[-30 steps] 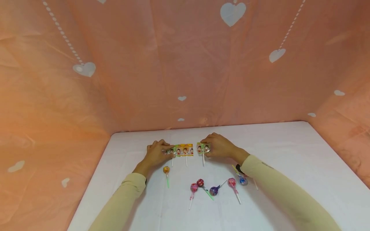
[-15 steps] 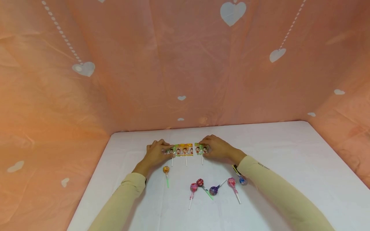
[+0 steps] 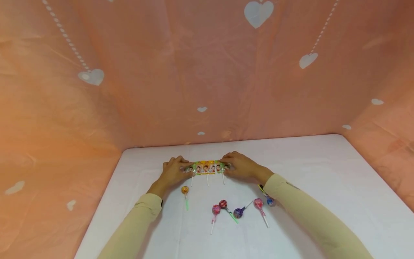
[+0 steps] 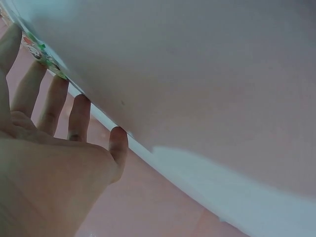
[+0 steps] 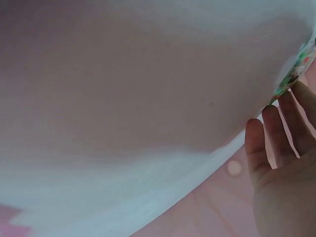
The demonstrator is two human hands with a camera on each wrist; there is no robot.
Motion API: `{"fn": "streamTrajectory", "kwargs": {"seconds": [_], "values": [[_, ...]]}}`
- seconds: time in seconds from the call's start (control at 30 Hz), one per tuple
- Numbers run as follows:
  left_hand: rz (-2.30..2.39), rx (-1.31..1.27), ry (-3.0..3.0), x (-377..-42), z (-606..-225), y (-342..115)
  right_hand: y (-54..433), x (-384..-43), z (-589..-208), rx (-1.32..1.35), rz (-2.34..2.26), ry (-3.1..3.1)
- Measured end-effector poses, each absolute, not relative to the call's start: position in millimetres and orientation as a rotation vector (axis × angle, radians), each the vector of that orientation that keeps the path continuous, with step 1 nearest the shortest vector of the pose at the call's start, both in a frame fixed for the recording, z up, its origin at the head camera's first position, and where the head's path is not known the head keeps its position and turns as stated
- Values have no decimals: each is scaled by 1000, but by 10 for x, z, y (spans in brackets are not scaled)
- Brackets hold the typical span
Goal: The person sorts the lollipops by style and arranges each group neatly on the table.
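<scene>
In the head view, flat square-wrapped lollipops with white sticks lie in a row at the back of the white table. My left hand [image 3: 174, 173] holds the green-wrapped lollipop [image 3: 192, 169] at the row's left end, thumb and fingers at its edges. An orange-wrapped lollipop [image 3: 206, 168] lies in the middle. At the right end my right hand [image 3: 240, 166] holds another green-wrapped lollipop [image 3: 220, 167] against the orange one. Both wrist views show fingertips at a green wrapper, in the left wrist view a wrapper [image 4: 42, 53] and in the right a wrapper [image 5: 295, 71], each partly hidden.
Nearer lie several round lollipops: a yellow one [image 3: 185, 190], a pink one [image 3: 216, 209], a red one [image 3: 223, 204], a purple one [image 3: 238, 213], another pink one [image 3: 258, 203] and a blue one [image 3: 270, 201] beside the right sleeve. A pink curtain [image 3: 207, 79] stands behind the table.
My right hand has moved left with its green-wrapped lollipop, closing the gap to the orange one. The left hand stays at the row's left end.
</scene>
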State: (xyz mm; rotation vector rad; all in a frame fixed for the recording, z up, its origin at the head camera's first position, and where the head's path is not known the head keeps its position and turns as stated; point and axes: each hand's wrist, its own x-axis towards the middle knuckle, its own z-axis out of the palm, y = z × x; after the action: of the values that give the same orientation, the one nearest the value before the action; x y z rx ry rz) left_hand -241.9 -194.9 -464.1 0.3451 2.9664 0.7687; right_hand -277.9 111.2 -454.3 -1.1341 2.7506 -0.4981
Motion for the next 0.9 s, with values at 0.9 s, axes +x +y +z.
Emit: {"fn": "streamTrajectory", "kwargs": {"seconds": [0.9], "values": [[785,326,2959,-2428,-4639,-1930,1507,-2600,-4227,-1164,-635,2841]]}}
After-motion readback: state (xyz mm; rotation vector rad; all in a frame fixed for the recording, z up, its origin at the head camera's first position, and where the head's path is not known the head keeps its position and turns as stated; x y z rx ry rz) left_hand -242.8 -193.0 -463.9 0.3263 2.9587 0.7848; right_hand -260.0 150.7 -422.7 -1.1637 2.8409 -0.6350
